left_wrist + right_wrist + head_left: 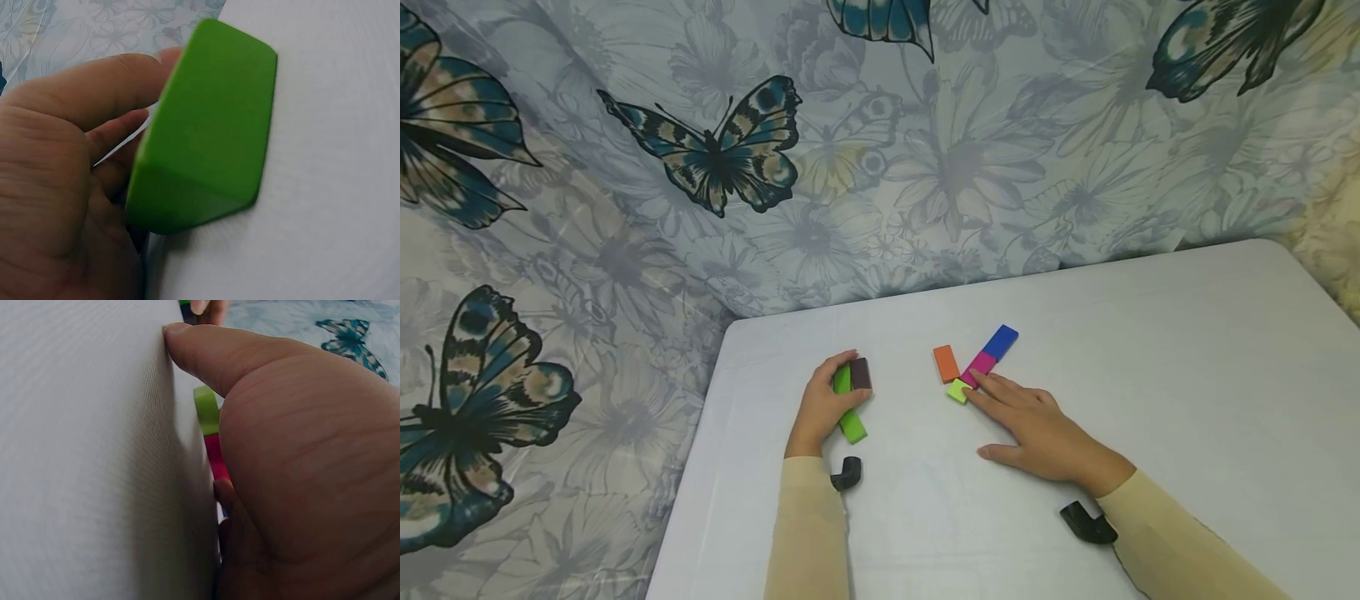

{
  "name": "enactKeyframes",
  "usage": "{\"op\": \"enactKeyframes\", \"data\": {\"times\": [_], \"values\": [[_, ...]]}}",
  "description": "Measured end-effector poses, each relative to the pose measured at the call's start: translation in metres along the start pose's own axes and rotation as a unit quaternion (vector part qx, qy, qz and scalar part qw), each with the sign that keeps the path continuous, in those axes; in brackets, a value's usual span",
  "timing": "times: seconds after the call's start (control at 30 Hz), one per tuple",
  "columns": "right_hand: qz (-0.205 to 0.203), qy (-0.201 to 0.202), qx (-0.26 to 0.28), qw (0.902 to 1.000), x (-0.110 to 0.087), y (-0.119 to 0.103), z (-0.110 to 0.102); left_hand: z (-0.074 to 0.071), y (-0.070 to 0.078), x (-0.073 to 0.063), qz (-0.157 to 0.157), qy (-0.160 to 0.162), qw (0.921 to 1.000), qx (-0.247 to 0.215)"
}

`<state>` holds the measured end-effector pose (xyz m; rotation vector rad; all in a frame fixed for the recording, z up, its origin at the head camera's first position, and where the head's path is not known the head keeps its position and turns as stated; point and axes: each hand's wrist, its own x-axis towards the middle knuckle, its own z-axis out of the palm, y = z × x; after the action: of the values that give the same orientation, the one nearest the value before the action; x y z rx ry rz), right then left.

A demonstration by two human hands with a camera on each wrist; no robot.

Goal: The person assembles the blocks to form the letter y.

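Observation:
My left hand [822, 410] is at the left of the table, its thumb and fingers round a dark brown block [861, 374] and a green block [842, 380] lying side by side. More green [853, 427] shows below the thumb; whether it is a separate block I cannot tell. A large green face [206, 119] fills the middle of the left wrist view. My right hand [1037, 429] lies with fingers spread, fingertips touching a pink block [979, 367] and a yellow-green block [958, 391]. A blue block [1001, 342] continues the pink one's line.
An orange block [946, 364] lies just left of the pink one. All of these are on a white table [1187, 350], whose back edge meets a butterfly-patterned cloth [880, 183]. Black devices [1088, 523] sit at both wrists.

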<state>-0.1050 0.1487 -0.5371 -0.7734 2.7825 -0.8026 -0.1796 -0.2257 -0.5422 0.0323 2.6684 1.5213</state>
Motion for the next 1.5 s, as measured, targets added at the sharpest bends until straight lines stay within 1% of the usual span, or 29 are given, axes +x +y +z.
{"op": "enactKeyframes", "data": {"times": [0.17,0.47,0.73,0.87,1.0,1.1,1.27,1.5], "values": [[0.003,-0.001,0.001,1.0,-0.0004,-0.0005,0.0,-0.0003,0.0007,0.0001,0.003,-0.006,0.9999,0.013],[0.002,-0.002,0.005,1.0,-0.0007,-0.0004,0.0,0.0021,-0.0015,0.0015,0.016,0.004,0.9998,0.005],[0.002,-0.001,0.003,1.0,-0.0007,0.0001,0.0,0.004,-0.0015,0.0005,0.017,0.03,0.9993,-0.015],[0.002,-0.002,0.006,1.0,-0.0009,-0.0005,0.0001,0.0041,-0.0005,-0.0003,0.028,0.046,0.9982,-0.027],[-0.002,0.001,0.007,1.0,-0.0008,-0.0019,-0.0001,0.0037,0.0,-0.0007,0.048,0.07,0.9953,-0.046],[-0.004,0.003,0.007,1.0,-0.0006,-0.0028,-0.0008,0.0035,0.0001,0.0,0.058,0.082,0.9933,-0.057],[-0.004,0.004,0.007,1.0,-0.0003,-0.0035,-0.0019,0.0028,0.0027,0.0012,0.069,0.091,0.9897,-0.087],[0.0,0.0,0.006,1.0,-0.0001,-0.0025,-0.0023,0.0035,0.0032,0.0036,0.101,0.094,0.9799,-0.144]]}}
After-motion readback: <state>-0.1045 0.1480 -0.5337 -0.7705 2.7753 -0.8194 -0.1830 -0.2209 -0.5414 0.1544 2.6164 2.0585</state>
